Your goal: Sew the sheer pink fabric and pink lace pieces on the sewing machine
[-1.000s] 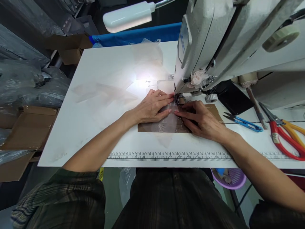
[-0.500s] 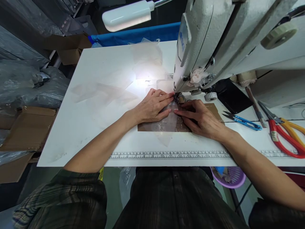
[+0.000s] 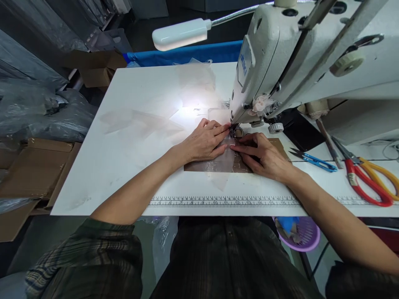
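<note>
A piece of sheer pale fabric [image 3: 220, 165] lies over a brown sheet [image 3: 199, 167] under the head of the sewing machine [image 3: 262, 54]. My left hand [image 3: 206, 140] rests flat on the fabric, fingers stretched toward the presser foot [image 3: 233, 131]. On the other side, my right hand [image 3: 262, 154] has bent fingers closed at the fabric's edge, its index fingertip just below the foot. The needle point is hidden between the hands and the machine head.
Blue thread snips [image 3: 314, 160], red-and-yellow-handled scissors [image 3: 368, 178] and a black flat object [image 3: 303, 129] lie at the right. More sheer pieces [image 3: 140, 122] are on the white table [image 3: 102, 166]. A printed ruler [image 3: 218, 202] runs along the front edge. A lamp [image 3: 181, 35] hangs above.
The view has shifted slightly, so the machine and table sit lower and a little differently in frame. Both hands keep nearly the same place on the fabric by the presser foot.
</note>
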The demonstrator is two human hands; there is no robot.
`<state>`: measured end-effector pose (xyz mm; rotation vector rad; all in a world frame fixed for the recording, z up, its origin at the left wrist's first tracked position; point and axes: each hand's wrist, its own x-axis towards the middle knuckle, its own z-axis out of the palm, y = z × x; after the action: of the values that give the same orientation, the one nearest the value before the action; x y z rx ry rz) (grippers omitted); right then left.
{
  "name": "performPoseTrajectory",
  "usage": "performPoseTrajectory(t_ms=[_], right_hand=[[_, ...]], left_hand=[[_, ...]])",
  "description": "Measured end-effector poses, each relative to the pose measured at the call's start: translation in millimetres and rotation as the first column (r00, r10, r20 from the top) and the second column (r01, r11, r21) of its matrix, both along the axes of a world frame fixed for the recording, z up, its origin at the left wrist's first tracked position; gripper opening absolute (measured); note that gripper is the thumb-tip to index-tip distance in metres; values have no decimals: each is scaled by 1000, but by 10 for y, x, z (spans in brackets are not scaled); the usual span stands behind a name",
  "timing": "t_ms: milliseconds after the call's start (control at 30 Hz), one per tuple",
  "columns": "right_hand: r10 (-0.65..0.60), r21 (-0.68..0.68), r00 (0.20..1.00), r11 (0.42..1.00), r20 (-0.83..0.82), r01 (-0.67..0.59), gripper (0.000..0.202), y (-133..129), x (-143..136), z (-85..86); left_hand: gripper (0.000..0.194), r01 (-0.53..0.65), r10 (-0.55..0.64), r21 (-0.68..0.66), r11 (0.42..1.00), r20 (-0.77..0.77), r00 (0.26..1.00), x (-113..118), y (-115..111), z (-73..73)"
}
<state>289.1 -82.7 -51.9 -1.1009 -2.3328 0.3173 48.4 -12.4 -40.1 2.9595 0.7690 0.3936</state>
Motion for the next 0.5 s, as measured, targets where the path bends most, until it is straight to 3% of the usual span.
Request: performPoseTrajectory(t_ms=[200,300,500], right_hand=[[-2,-2,1000,1000,-14,2,37,-6,-10,0],[2,3,1000,1000,-10,-2,37,-6,-12,-5],[1,21,1000,1000,-15,-1,37,-5,-11,-5]], left_hand=[[35,8,-17,132,991,71,997,38,-52,-35],[29,89,-97,103,991,82,992,46,-63,-62],[27,137,-140,34,990,129,982,-31,-78,-6]])
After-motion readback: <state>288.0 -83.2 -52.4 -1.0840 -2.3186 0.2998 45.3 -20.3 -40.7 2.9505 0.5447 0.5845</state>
